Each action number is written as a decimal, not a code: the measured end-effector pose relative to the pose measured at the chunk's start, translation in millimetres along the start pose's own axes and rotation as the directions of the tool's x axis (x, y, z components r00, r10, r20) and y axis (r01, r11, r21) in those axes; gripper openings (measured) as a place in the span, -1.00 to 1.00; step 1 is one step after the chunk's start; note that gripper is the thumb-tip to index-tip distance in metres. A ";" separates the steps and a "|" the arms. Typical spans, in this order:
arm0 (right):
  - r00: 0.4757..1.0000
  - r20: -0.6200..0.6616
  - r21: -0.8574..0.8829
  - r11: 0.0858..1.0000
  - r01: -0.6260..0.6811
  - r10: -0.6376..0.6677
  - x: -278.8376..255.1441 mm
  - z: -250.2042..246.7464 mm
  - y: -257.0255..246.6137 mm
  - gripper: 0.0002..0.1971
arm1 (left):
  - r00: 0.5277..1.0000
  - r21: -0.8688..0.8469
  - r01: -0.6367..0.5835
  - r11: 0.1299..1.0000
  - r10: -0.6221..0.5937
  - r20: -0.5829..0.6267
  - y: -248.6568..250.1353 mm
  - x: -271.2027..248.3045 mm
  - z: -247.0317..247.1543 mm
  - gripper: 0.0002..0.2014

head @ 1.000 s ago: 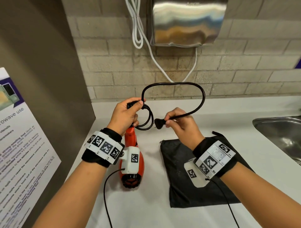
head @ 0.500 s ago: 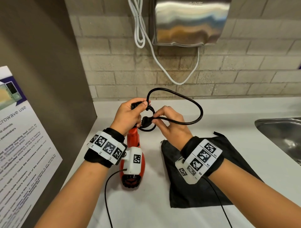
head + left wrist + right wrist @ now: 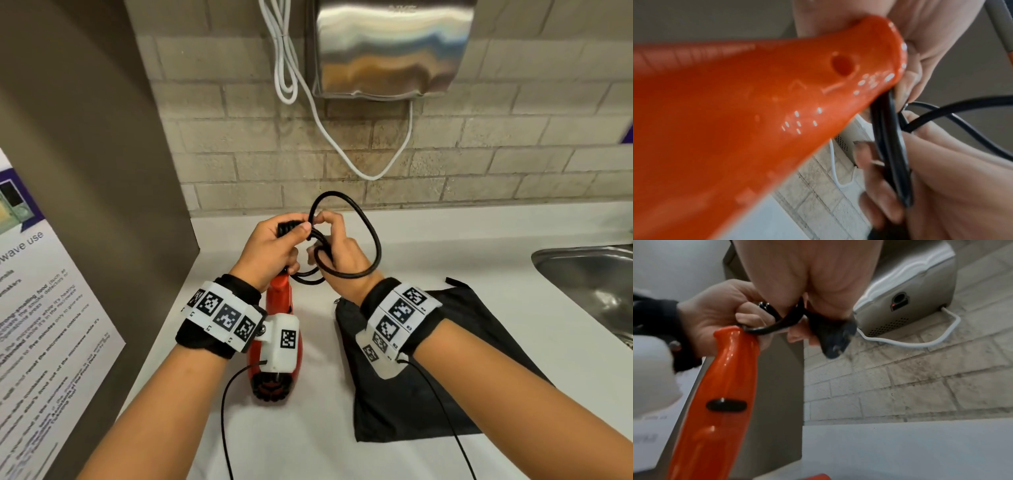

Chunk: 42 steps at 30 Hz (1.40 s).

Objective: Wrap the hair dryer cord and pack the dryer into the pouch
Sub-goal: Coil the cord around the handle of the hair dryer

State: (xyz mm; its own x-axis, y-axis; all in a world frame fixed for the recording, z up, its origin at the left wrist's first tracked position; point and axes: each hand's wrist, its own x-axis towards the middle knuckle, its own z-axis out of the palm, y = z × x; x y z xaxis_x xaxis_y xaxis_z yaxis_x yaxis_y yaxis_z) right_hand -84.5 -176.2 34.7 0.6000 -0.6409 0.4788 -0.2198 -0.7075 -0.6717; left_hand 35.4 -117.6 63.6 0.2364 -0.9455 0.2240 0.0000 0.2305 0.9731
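Observation:
The orange hair dryer (image 3: 275, 356) hangs nozzle down over the white counter (image 3: 445, 246). My left hand (image 3: 270, 246) grips the end of its handle (image 3: 729, 363) together with coiled loops of the black cord (image 3: 371, 240). Right beside it, my right hand (image 3: 337, 245) holds the cord's free end, and the black plug (image 3: 833, 335) sticks out past its fingers in the right wrist view. One wide loop arcs out to the right of both hands. In the left wrist view the cord strands (image 3: 890, 146) run between the fingers. The black pouch (image 3: 428, 387) lies flat on the counter under my right forearm.
A steel hand dryer (image 3: 390, 48) with a white cable (image 3: 308, 102) hangs on the brick wall behind. A steel sink (image 3: 589, 284) is set in the counter at right. A brown partition (image 3: 85, 171) with a printed notice (image 3: 41, 342) stands at left.
My right hand has carried the plug end up and left until it meets my left hand at the handle. The outer cord loop has shrunk and drawn in.

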 end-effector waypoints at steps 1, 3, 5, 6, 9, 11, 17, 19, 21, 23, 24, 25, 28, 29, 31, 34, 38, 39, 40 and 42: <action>1.000 0.031 -0.029 1.000 0.004 -0.003 -4.2 -0.8 2.2 -0.61 | 1.000 -0.007 -0.002 1.000 0.002 -0.019 0.6 0.9 -2.9 -0.84; 0.996 0.092 -0.155 0.988 0.014 0.000 -15.6 -5.3 12.1 -0.64 | 0.998 -0.041 0.004 0.999 -0.007 -0.067 1.7 2.3 -8.8 -0.82; 0.992 0.098 -0.320 0.947 -0.039 0.074 -27.5 -12.4 31.3 -0.72 | 0.993 -0.083 0.016 0.996 -0.025 -0.113 1.9 3.4 -16.1 -0.80; 0.986 0.085 -0.390 0.915 -0.101 0.145 -31.9 -15.6 45.0 -0.76 | 0.992 -0.093 0.017 0.996 -0.029 -0.120 1.6 3.7 -20.0 -0.81; 0.850 0.132 -0.552 0.750 -0.365 0.511 -42.2 -25.7 85.0 -0.85 | 0.995 -0.058 -0.003 0.998 -0.003 -0.102 1.3 3.1 -28.5 -0.81; 0.738 0.140 -0.604 0.647 -0.464 0.660 -47.1 -30.9 99.4 -0.81 | 0.996 -0.025 -0.016 1.000 0.014 -0.087 2.0 2.2 -29.6 -0.81; 0.756 0.134 -0.573 0.672 -0.469 0.641 -41.5 -37.8 86.5 -0.76 | 0.999 -0.011 -0.027 1.000 0.027 -0.041 1.2 1.6 -21.8 -0.81; 0.850 0.050 -0.366 0.802 -0.472 0.524 -34.9 -39.7 68.1 -0.81 | 0.999 -0.006 -0.035 0.999 0.035 -0.032 1.4 0.6 -19.5 -0.82; 0.932 -0.043 -0.172 0.916 -0.363 0.361 -25.5 -38.7 39.5 -0.84 | 0.999 0.006 -0.047 0.999 0.047 -0.016 2.2 -0.5 -16.1 -0.82; 0.970 -0.115 -0.028 0.975 -0.220 0.216 -15.5 -36.6 8.6 -0.87 | 0.998 0.029 -0.062 0.998 0.062 0.007 2.2 -1.4 -11.0 -0.83; 0.975 -0.148 0.039 0.986 -0.164 0.168 -10.8 -35.2 -4.8 -0.88 | 0.997 0.039 -0.070 0.997 0.070 0.016 1.6 -1.4 -8.4 -0.83; 0.975 -0.171 0.102 0.987 -0.124 0.140 -6.8 -34.1 -15.6 -0.89 | 0.997 0.045 -0.078 0.996 0.077 0.023 1.3 -1.6 -6.1 -0.83; 0.981 -0.154 0.226 0.971 -0.077 0.114 0.1 -28.4 -28.2 -0.83 | 0.996 0.043 -0.089 0.995 0.088 0.015 0.3 -1.0 -3.1 -0.82; 0.985 -0.141 0.248 0.966 -0.067 0.104 0.8 -25.9 -28.0 -0.79 | 0.996 0.041 -0.086 0.995 0.086 0.006 0.2 -0.6 -2.8 -0.82; 0.988 -0.121 0.287 0.956 -0.052 0.090 0.7 -21.3 -28.0 -0.76 | 0.996 0.034 -0.084 0.996 0.084 -0.005 0.3 -0.9 -2.7 -0.82; 0.989 -0.102 0.333 0.941 -0.065 0.105 0.7 -16.8 -26.8 -0.72 | 0.997 0.025 -0.079 0.997 0.079 0.019 0.6 -2.6 -3.8 -0.83; 0.994 -0.044 0.275 0.958 -0.080 0.096 2.2 -16.7 -24.7 -0.67 | 0.994 0.052 -0.067 0.996 0.062 0.095 2.3 -3.6 -4.6 -0.89; 0.996 -0.022 0.244 0.967 -0.075 0.083 2.8 -16.4 -23.5 -0.70 | 0.993 0.062 -0.070 0.996 0.063 0.101 2.8 -3.1 -5.0 -0.89; 0.997 0.016 0.215 0.973 -0.082 0.081 4.0 -15.8 -21.8 -0.75 | 0.993 0.067 -0.071 0.995 0.064 0.100 3.2 -2.7 -5.5 -0.88; 0.986 0.128 0.123 0.984 -0.126 0.110 4.2 -14.8 -15.7 -0.80 | 0.995 0.054 -0.059 0.997 0.054 0.089 3.3 -2.2 -5.7 -0.86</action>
State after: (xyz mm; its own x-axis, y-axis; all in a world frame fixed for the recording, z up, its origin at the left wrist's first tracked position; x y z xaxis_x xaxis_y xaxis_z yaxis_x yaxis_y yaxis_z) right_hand -89.9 -172.2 55.6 0.6656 -0.6714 0.3259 -0.1970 -0.5792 -0.7910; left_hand 40.5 -113.3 66.0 0.1484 -0.9484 0.2803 -0.0667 0.2732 0.9596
